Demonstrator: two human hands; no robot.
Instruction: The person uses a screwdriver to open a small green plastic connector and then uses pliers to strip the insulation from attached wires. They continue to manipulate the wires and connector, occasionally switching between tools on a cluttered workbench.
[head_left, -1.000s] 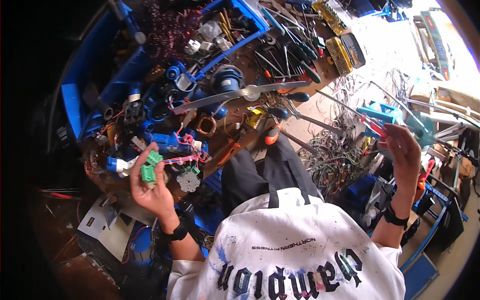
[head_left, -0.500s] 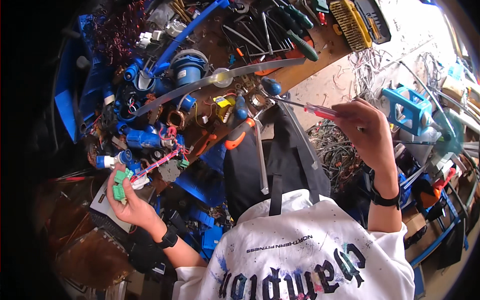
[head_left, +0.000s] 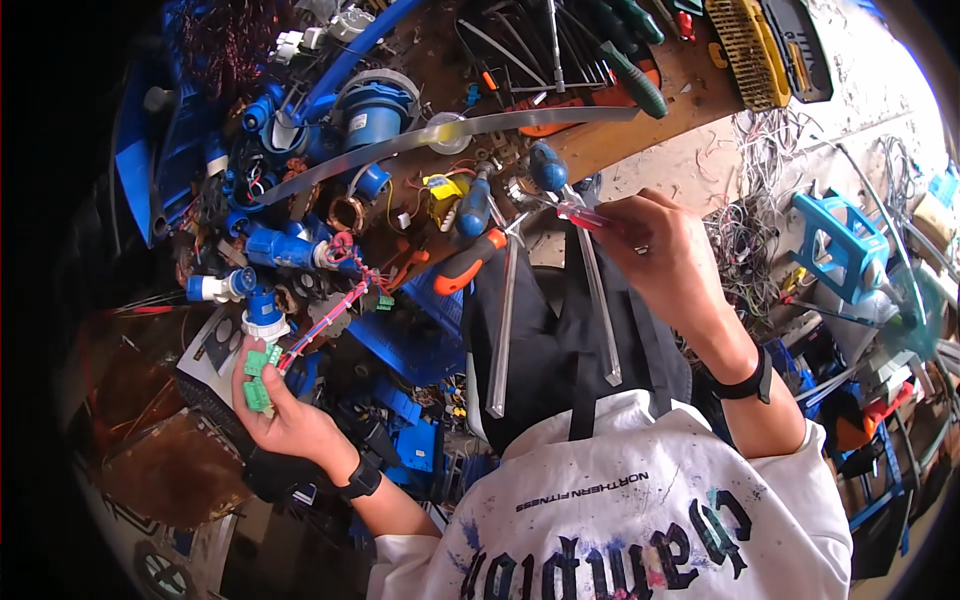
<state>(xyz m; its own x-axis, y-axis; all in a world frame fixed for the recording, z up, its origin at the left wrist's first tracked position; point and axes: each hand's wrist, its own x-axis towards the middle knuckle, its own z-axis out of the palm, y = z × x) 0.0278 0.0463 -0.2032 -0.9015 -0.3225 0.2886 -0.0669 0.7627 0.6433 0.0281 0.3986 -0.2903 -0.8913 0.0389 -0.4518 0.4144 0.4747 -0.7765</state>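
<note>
My left hand [head_left: 290, 418] is closed around green terminal block connectors [head_left: 258, 378], pinched between thumb and fingers. A bundle of red and blue wires [head_left: 335, 312], tied with a white cable tie, runs from them up and to the right. My right hand [head_left: 660, 255] grips a screwdriver [head_left: 583, 215] by its clear red handle, its tip pointing left over the bench edge. Near that tip lie a blue-handled tool [head_left: 547, 167], a second blue handle [head_left: 474, 207] and an orange-and-black handle [head_left: 470, 262]. Two long metal bars [head_left: 505, 330] extend over my black apron.
Blue industrial plugs [head_left: 285, 248] and a blue socket housing [head_left: 372, 120] crowd the bench's left. A bent metal strip [head_left: 450, 133] crosses the bench. Beyond it lie hex keys, a green-handled screwdriver [head_left: 635, 80] and a yellow bit case [head_left: 750, 50]. Loose wires and a light-blue frame [head_left: 842, 245] are at right.
My right hand has moved left with the screwdriver, nearer the bench edge tools. My left hand has drawn toward me with the green connectors, away from the blue-and-white plug. The view has shifted slightly.
</note>
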